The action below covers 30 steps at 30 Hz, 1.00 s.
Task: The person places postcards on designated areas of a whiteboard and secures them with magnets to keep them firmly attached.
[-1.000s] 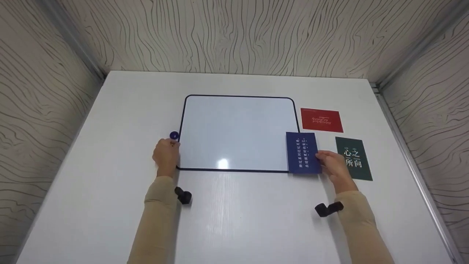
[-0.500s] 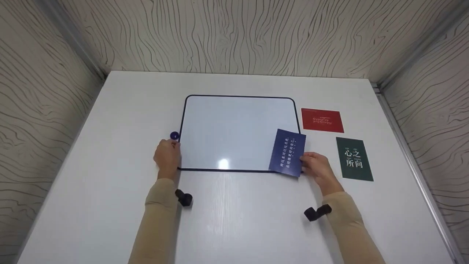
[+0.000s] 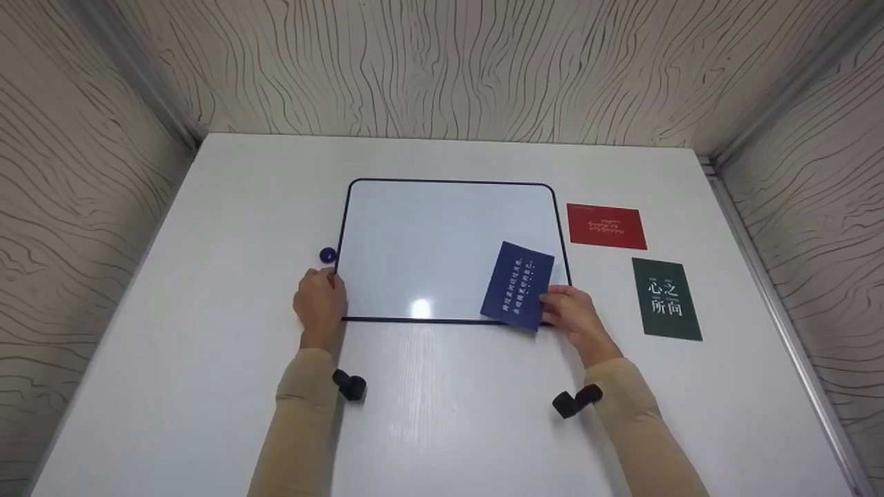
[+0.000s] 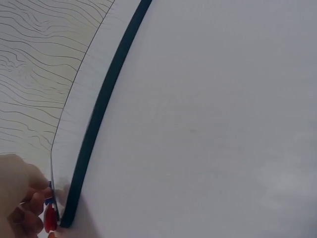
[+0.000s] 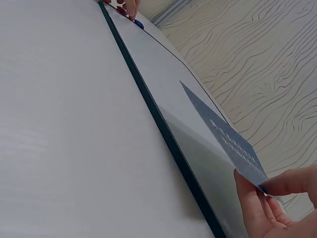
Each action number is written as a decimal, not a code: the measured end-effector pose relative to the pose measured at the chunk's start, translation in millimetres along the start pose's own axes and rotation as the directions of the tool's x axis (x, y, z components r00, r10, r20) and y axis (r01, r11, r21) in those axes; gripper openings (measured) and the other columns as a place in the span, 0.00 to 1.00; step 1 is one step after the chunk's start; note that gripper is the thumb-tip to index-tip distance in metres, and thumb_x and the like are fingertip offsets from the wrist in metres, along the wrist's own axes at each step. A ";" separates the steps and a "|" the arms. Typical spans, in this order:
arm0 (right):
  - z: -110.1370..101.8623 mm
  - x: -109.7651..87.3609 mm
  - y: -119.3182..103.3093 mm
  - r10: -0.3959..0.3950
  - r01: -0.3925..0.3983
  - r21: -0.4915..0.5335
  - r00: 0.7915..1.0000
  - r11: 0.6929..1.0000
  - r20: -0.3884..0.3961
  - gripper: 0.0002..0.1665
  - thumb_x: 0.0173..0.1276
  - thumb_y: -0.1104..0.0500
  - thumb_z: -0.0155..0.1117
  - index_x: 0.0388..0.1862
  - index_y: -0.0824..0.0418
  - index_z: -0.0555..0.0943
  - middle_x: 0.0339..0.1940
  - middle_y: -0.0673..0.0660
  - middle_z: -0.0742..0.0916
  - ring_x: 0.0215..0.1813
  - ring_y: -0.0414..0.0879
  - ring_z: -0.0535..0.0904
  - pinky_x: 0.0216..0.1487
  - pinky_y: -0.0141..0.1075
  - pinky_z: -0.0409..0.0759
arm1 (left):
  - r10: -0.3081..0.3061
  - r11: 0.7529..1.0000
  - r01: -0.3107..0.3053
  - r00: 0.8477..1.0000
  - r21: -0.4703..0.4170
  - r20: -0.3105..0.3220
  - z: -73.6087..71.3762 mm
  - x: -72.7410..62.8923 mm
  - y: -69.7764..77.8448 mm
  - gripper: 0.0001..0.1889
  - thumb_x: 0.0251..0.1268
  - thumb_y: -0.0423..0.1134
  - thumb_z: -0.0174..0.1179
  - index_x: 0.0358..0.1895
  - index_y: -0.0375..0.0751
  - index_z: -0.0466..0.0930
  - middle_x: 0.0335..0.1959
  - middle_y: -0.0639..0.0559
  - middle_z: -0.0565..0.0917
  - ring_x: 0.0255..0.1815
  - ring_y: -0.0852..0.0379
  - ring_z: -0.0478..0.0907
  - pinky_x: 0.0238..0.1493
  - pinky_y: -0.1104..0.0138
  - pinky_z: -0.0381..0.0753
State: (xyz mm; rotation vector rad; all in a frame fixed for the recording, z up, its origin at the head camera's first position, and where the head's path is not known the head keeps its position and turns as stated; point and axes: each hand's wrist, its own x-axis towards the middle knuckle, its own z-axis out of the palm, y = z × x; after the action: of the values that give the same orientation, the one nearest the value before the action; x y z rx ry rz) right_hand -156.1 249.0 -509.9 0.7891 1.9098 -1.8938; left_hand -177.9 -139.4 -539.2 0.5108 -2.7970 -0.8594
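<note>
My right hand [image 3: 577, 317] pinches a dark blue card [image 3: 518, 286] with white writing by its right edge, thumb on top. In the head view the tilted card overlaps the lower right of a black-framed whiteboard [image 3: 428, 241]; in the right wrist view it stands raised above the board. A small dark blue spot shows at the thumb tip. At the board's left edge is my left hand [image 3: 321, 304], fingers bent, beside a round blue magnet [image 3: 328, 255]. A red magnet-like piece [image 4: 50, 218] lies against its fingers in the left wrist view; whether they grip it I cannot tell.
A red card [image 3: 608, 226] lies flat right of the board, with a dark green card [image 3: 666, 299] nearer me. The white table [image 3: 442, 407] is bounded by wood-patterned walls [image 3: 442, 69]. Black wrist cameras stick out from both sleeves.
My right hand has carried the blue card leftward over the board, and the card has turned clockwise. My left hand has shifted slightly toward me, away from the round blue magnet.
</note>
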 end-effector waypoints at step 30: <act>99.8 -16.7 15.9 0.091 -0.100 0.337 0.995 0.936 0.041 0.27 0.67 0.71 0.52 0.66 0.76 0.66 0.36 0.62 0.85 0.38 0.47 0.85 0.57 0.44 0.82 | 0.010 0.999 -0.010 1.000 0.038 0.010 -0.7 -1.7 -1.8 0.14 0.68 0.36 0.52 0.46 0.32 0.84 0.39 0.36 0.83 0.42 0.41 0.79 0.42 0.53 0.78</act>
State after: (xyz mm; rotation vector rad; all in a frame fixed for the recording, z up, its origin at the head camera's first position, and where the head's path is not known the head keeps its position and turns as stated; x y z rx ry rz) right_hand -147.8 147.2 -518.3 0.9325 1.5171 -2.1900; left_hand -175.7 -140.6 -539.7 0.4995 -2.8279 -0.8100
